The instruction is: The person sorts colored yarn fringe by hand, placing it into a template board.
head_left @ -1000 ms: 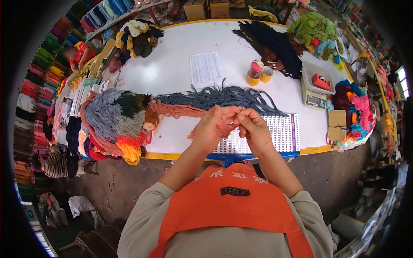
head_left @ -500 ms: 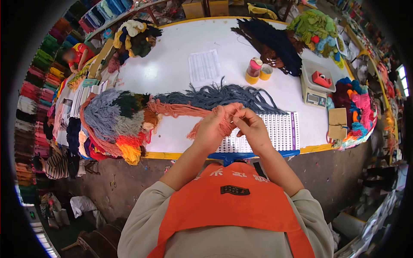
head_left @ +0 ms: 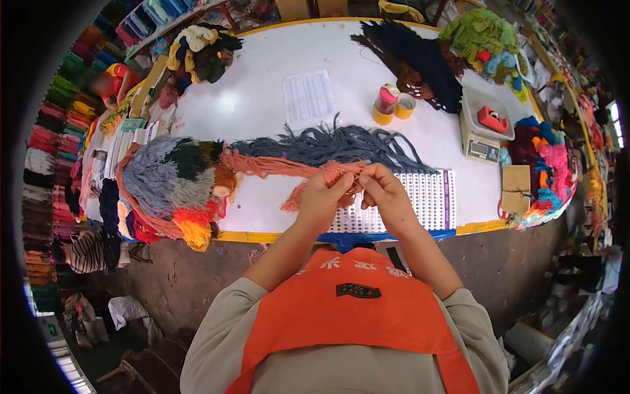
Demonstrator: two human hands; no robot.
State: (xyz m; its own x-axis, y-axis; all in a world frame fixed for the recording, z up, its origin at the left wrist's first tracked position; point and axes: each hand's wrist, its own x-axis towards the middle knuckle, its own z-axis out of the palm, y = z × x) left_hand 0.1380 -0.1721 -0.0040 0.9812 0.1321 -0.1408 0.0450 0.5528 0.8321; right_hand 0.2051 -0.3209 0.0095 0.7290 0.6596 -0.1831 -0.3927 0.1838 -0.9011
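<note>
Salmon-pink yarn (head_left: 269,165) stretches from the left pile across the table into my hands. My left hand (head_left: 323,200) is closed on the yarn, with a loose bunch hanging below and to its left. Close beside it, my right hand (head_left: 384,195) pinches the right end of the same yarn between thumb and fingers. Under and in front of my hands lies a white card with rows of holes (head_left: 426,203), set in a blue holder (head_left: 410,237). Behind the pink strands runs a long bundle of slate-blue yarn (head_left: 328,146).
At left sits a heap of many-coloured yarn (head_left: 154,177). A printed sheet (head_left: 310,98), a pink-lidded bottle (head_left: 386,104), a yellow tape roll (head_left: 405,106) and a scale (head_left: 482,148) lie farther back. Dark yarn (head_left: 420,65) is at the back right. Another person (head_left: 121,82) is at far left.
My fingers have shifted on the pink yarn: the left thumb now points right, toward the right hand's pinch. The view has tilted slightly.
</note>
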